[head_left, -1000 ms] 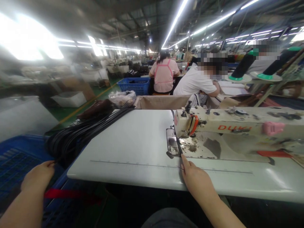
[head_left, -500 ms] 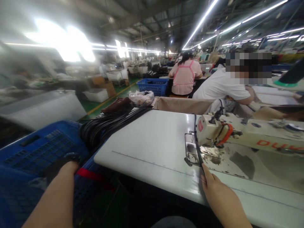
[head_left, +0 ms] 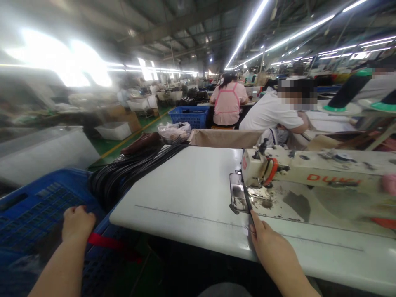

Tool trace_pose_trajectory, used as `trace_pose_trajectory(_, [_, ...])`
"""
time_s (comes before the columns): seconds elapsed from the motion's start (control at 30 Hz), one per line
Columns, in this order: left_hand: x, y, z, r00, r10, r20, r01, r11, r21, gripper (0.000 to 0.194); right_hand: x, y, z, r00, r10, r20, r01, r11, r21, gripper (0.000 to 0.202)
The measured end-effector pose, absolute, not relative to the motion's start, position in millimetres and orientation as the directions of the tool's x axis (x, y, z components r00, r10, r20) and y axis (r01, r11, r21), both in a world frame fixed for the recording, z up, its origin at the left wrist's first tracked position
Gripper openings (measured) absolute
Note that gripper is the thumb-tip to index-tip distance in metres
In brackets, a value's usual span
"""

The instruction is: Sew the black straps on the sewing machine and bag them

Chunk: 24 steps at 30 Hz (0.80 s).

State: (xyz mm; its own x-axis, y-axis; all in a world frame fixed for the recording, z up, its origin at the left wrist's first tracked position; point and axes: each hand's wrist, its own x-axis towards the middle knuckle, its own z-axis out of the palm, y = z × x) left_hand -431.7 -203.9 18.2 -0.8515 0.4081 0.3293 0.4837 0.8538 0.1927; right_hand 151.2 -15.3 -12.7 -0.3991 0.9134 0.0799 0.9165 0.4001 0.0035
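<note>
A narrow black strip lies beside the needle area of a white sewing machine, running over the metal plate toward the table's front. My right hand is closed on the strip's near end at the front of the white table. At the left, my left hand is over the blue basket, its fingers curled; what they hold, if anything, is hidden. A red band hangs just right of that hand. Long black strips are heaped between basket and table.
Behind the table stands a beige-lined bin. A person in a pink top and a person in white sit beyond it. Another blue basket and a plastic bag are farther back. Thread cones stand at right.
The view has shifted slightly to the right. My left hand has come up above the blue basket, showing its curled fingers. My right hand stays on the black strip.
</note>
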Motion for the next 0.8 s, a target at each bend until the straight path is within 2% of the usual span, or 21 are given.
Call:
trace_pose_trajectory(0.1, [-418, -178, 10, -0.792, 0.441, 0.423, 0.544, 0.824, 0.159, 0.052, 150, -19, -10, -0.392, 0.915, 0.091, 0.919, 0.394, 0.0, 0.047])
trace_pose_trajectory(0.17, [-395, -150, 1, -0.707, 0.538, 0.46, 0.669, 0.719, 0.188, 0.054, 149, -21, -7, -0.376, 0.923, 0.083, 0.926, 0.378, -0.009, 0.047])
trace_pose_trajectory(0.27, [-334, -102, -16, -0.516, 0.749, 0.415, 0.856, 0.442, 0.266, 0.052, 147, -23, -3, -0.361, 0.93, 0.065, 0.931, 0.363, -0.022, 0.046])
trace_pose_trajectory(0.37, [-248, -61, -28, -0.3, 0.883, 0.362, 0.906, 0.144, 0.398, 0.05, 147, -25, -2, -0.356, 0.932, 0.065, 0.933, 0.358, -0.037, 0.047])
trace_pose_trajectory(0.47, [-155, -32, -33, -0.11, 0.914, 0.39, 0.874, -0.098, 0.475, 0.043, 148, -26, 0, -0.351, 0.935, 0.05, 0.934, 0.354, -0.053, 0.049])
trace_pose_trajectory(0.57, [-77, -15, -31, 0.107, 0.927, 0.359, 0.824, -0.285, 0.49, 0.045, 150, -27, 3, -0.361, 0.932, 0.025, 0.929, 0.362, -0.074, 0.051])
trace_pose_trajectory(0.67, [-26, -5, -28, 0.205, 0.92, 0.335, 0.809, -0.352, 0.47, 0.048, 152, -28, 5, -0.375, 0.927, 0.028, 0.92, 0.376, -0.114, 0.051])
trace_pose_trajectory(0.8, [-3, -2, -28, 0.256, 0.902, 0.347, 0.828, -0.39, 0.403, 0.05, 159, -27, 1, -0.385, 0.919, 0.086, 0.895, 0.394, -0.209, 0.047])
